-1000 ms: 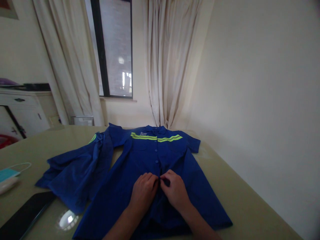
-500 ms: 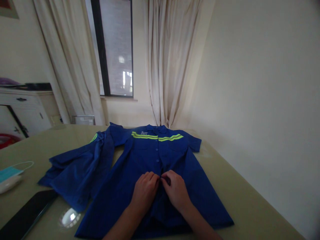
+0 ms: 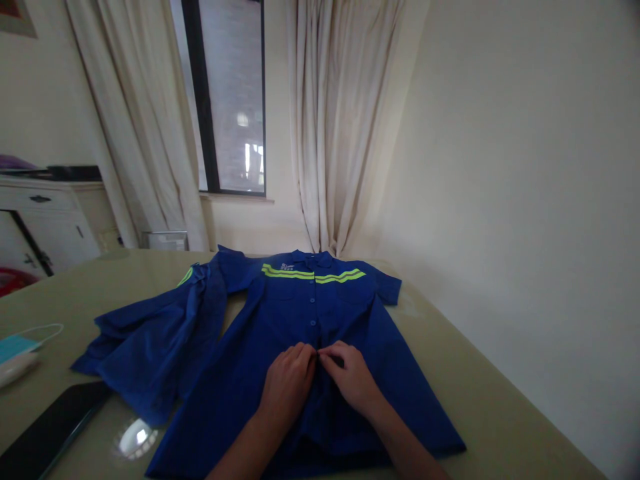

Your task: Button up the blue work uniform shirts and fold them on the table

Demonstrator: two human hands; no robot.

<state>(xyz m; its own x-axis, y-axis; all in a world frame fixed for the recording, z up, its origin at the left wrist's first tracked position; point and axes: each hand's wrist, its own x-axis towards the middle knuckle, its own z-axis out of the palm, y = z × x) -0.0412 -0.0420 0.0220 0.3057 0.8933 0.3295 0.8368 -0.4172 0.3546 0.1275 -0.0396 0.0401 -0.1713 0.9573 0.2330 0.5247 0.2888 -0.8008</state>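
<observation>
A blue short-sleeved work shirt (image 3: 250, 373) with yellow-green stripes across the chest lies spread on the table, its collar at the far end. Several buttons show down its front, above my hands. My left hand (image 3: 289, 375) is closed on the front edge of the shirt below the lowest visible button. Facing it, my right hand (image 3: 350, 375) pinches the same front edge, the fingertips of both hands meeting. Whatever button or buttonhole lies between the fingertips is hidden. Below the hands, the cloth is slightly raised and wrinkled.
A second, crumpled blue garment (image 3: 160, 340) lies left of the shirt. Nearer the left edge are a black phone-like slab (image 3: 55, 427), a light-blue face mask (image 3: 17, 347) and a white object (image 3: 17, 369). The table (image 3: 500, 413) runs along a wall at the right.
The view has shifted very slightly. Both hands stay at the shirt front, with the right fingers a little straighter and the fingertips still together.
</observation>
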